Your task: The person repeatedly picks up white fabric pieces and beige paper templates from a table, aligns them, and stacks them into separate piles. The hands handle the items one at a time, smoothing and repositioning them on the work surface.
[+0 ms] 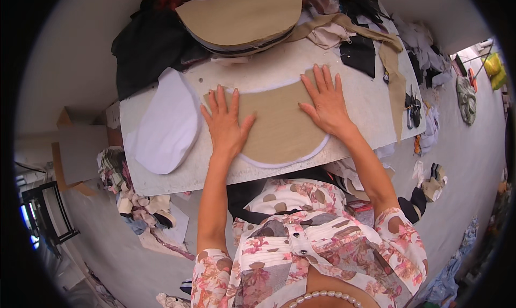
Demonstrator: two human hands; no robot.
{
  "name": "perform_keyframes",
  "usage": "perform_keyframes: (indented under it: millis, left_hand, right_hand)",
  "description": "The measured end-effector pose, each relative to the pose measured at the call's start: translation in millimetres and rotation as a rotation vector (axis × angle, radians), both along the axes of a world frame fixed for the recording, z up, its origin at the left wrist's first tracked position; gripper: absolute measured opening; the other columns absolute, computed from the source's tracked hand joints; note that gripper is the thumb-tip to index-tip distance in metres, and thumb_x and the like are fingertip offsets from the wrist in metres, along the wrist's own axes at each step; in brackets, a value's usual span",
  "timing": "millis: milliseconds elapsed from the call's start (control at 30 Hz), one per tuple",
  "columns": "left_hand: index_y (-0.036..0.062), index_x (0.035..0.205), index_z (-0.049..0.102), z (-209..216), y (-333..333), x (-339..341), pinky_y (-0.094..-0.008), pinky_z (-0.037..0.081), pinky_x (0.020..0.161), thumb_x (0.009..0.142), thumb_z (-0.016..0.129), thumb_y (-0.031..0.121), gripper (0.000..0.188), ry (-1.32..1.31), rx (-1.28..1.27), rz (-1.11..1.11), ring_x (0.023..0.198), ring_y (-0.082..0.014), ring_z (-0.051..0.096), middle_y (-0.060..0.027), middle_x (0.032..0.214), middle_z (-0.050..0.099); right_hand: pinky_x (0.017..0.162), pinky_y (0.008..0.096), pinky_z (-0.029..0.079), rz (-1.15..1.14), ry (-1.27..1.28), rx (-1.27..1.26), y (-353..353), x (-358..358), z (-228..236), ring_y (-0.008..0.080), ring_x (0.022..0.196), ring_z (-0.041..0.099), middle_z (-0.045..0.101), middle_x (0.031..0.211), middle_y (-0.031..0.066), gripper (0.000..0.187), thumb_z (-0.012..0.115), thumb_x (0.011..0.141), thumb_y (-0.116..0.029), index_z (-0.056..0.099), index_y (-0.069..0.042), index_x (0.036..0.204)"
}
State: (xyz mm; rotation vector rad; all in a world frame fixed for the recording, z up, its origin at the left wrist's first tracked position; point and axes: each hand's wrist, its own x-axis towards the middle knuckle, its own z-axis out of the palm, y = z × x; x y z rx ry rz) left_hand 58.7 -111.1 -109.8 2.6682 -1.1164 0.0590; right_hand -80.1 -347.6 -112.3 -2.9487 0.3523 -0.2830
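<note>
A half-round tan fabric piece [277,122] lies flat on the table in front of me, with a white layer [301,164] showing under it along the curved edge and the far edge. My left hand [227,122] rests on its left side, fingers spread. On its right side my right hand [327,101] lies flat, fingers apart and pointing away from me. Neither hand grips anything. Left of my left hand is a white rounded fabric piece [167,125]. Beyond both hands sits a stack of half-round pieces [242,18], tan on top with darker layers below.
The pale table [215,173] also bears black cloth [150,50] at the far left and a long tan strip [392,82] at the right. Scissors [413,112] lie near the right edge. Fabric scraps [150,206] are heaped on the floor around the table.
</note>
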Motion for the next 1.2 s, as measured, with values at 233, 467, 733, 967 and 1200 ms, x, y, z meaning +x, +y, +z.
perform_keyframes:
  millis: [233,467,733,967,1200]
  left_hand:
    - [0.0084,0.136,0.047,5,18,-12,-0.0565,0.015,0.110,0.086,0.061,0.030,0.056,-0.013,-0.512,0.045,0.140,-0.0383,0.023,-0.0195,0.148,0.031]
    - [0.0012,0.103,0.063,34,109,-37,-0.0437,0.039,0.099,0.089,0.058,0.010,0.018,-0.200,-0.997,0.350,0.109,-0.0313,0.057,-0.0118,0.108,0.065]
    - [-0.0012,0.108,0.063,24,220,3,-0.0318,0.043,0.092,0.098,0.050,0.019,0.026,-0.076,-1.275,0.933,0.101,-0.0177,0.058,-0.0100,0.107,0.065]
    - [0.0049,0.123,0.059,-13,234,52,-0.0457,0.028,0.107,0.097,0.047,0.027,0.036,-0.184,-0.690,0.751,0.130,-0.0320,0.042,-0.0147,0.129,0.055]
    - [0.0078,0.138,0.043,-37,229,60,-0.0577,0.011,0.111,0.093,0.047,0.027,0.049,-0.149,-0.206,0.818,0.140,-0.0325,0.024,-0.0166,0.147,0.035]
  right_hand:
    - [0.103,0.0517,0.032,0.063,-0.417,0.128,29,37,51,0.0365,0.125,0.043,0.050,0.132,0.0172,0.048,0.067,0.082,-0.022,0.052,-0.008,0.126]
    - [0.067,0.0334,0.050,0.631,-0.306,0.826,202,155,59,0.0239,0.078,0.062,0.065,0.085,0.0104,0.018,0.073,0.076,-0.015,0.067,-0.004,0.089]
    - [0.071,0.0406,0.048,0.687,-0.150,0.379,293,203,12,0.0280,0.084,0.059,0.062,0.079,0.0080,0.011,0.066,0.075,-0.016,0.064,-0.007,0.081]
    - [0.071,0.0419,0.048,0.732,-0.027,0.401,283,207,21,0.0313,0.081,0.061,0.065,0.081,0.0119,0.013,0.056,0.079,-0.011,0.067,-0.005,0.083]
    - [0.059,0.0282,0.049,0.432,0.190,1.210,235,219,40,0.0151,0.071,0.062,0.063,0.073,0.0074,0.018,0.056,0.085,-0.017,0.064,-0.001,0.086]
